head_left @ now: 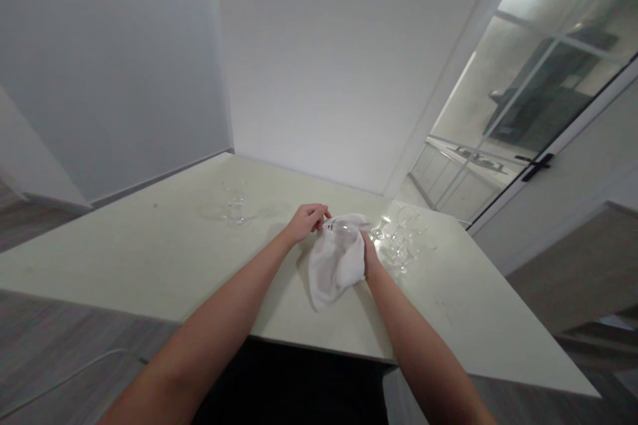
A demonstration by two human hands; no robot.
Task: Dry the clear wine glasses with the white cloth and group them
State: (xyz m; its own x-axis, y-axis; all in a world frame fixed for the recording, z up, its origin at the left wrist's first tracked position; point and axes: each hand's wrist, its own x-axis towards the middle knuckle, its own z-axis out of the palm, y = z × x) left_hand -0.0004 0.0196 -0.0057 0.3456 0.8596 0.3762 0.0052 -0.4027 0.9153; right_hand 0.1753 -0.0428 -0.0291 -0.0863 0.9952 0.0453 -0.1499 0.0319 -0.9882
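Note:
A white cloth (335,267) hangs in loose folds above the table, in front of me. My right hand (369,255) is wrapped around its right side, most of the fingers hidden behind the fabric. At the top of the cloth a clear curved edge (343,228) shows, seemingly part of a glass bundled in it. My left hand (310,220) is at the cloth's upper left edge with its fingers curled closed; what they pinch is too small to make out. Just right of my right hand several clear stemmed glasses (401,249) sit close together.
One more clear stemmed glass (236,206) stands apart on the left part of the pale table (149,252). A white wall (319,80) rises behind the table's far edge. On the right is a glazed door with a black handle (538,166). A cable (100,358) runs along the floor at left.

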